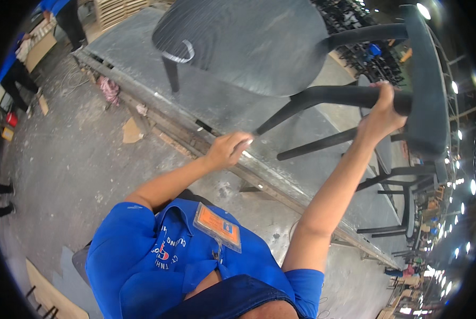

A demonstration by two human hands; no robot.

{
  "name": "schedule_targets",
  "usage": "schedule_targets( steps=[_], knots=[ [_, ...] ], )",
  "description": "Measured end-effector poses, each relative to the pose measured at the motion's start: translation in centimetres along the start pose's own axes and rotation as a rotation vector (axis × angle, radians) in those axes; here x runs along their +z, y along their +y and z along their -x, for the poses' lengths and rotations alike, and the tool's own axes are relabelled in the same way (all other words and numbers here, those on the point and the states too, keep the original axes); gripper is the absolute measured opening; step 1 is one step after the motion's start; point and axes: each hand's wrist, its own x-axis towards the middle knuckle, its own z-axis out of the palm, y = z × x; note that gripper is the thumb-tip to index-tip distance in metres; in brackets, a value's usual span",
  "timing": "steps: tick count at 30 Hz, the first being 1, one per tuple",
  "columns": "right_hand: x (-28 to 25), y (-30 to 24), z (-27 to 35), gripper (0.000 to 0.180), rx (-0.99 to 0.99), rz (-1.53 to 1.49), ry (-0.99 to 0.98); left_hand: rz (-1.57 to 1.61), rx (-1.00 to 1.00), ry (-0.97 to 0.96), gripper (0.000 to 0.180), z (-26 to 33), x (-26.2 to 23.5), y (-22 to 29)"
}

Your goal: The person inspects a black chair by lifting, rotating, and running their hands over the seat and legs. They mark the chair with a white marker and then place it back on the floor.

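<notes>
I am holding a dark grey wooden chair (248,48) that is lying tipped over on a long grey metal workbench (142,53). Its round seat is facing me and its curved back is off to my right. My right hand (381,114) is squeezing tight around one of the chair's dark round legs (328,95), up near the back. My left hand (228,150) is curled shut around something small and pale at the tip of another leg (286,114), down by the edge of the bench. It is mostly hidden in my fist, so I cannot tell what it is.

I think I am rubbing or cleaning that leg tip. To do this well, I should be keeping my right hand firm so the chair is not rocking or sliding. My left hand should be moving gently along the leg, not pushing too hard, so the dark paint is not getting scratched.
</notes>
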Motion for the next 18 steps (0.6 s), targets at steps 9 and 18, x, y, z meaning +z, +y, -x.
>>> schedule_targets(
  steps=[9, 18],
  knots=[
    [3.5, 11.6, -10.8, 0.025, 0.245, 0.051, -0.033, 0.225, -1.494, 0.548, 0.018, 21.3, -6.5, -21.5],
    [3.8, 18.9, -17.8, 0.023, 0.366, 0.094, -0.050, 0.252, -1.736, 1.027, 0.008, 21.4, -4.5, -38.3]
  ],
)
